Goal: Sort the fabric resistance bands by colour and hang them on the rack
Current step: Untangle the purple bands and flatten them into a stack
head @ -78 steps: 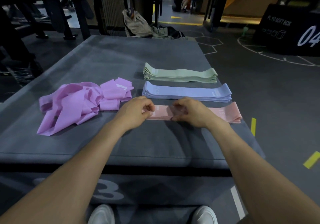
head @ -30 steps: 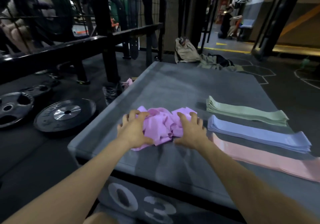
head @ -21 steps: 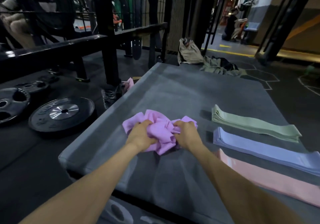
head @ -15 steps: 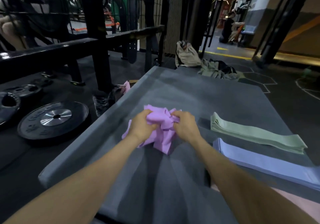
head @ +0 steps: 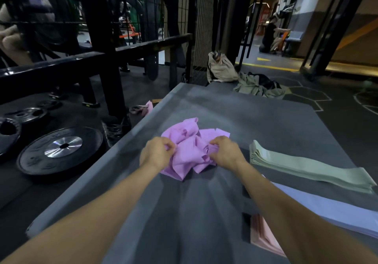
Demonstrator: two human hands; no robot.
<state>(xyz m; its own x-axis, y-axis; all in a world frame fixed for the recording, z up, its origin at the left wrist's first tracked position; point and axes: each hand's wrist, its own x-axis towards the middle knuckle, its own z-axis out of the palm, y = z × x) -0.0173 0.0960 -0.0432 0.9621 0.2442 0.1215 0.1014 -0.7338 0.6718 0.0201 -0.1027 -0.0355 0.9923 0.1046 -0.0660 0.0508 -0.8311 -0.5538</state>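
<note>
A crumpled bundle of purple fabric bands [head: 189, 148] lies mid-way along the grey padded box [head: 235, 112]. My left hand [head: 156, 153] grips its left side and my right hand [head: 224, 151] grips its right side, fingers curled into the cloth. To the right lie three flat stacks: green bands [head: 302, 166], lilac-blue bands [head: 325, 208] and pink bands [head: 262, 236], the pink one partly hidden by my right forearm. A black steel rack [head: 102, 59] stands to the left beyond the box.
Black weight plates [head: 59, 149] lie on the floor at the left. A beige bag [head: 219, 69] and clothing [head: 257, 86] sit on the floor past the box's far end. A person crouches far back at the right [head: 270, 36].
My hands left the pink stack, moved to the loose purple bands and gathered them into a tight bundle. My view swung left toward the rack.
</note>
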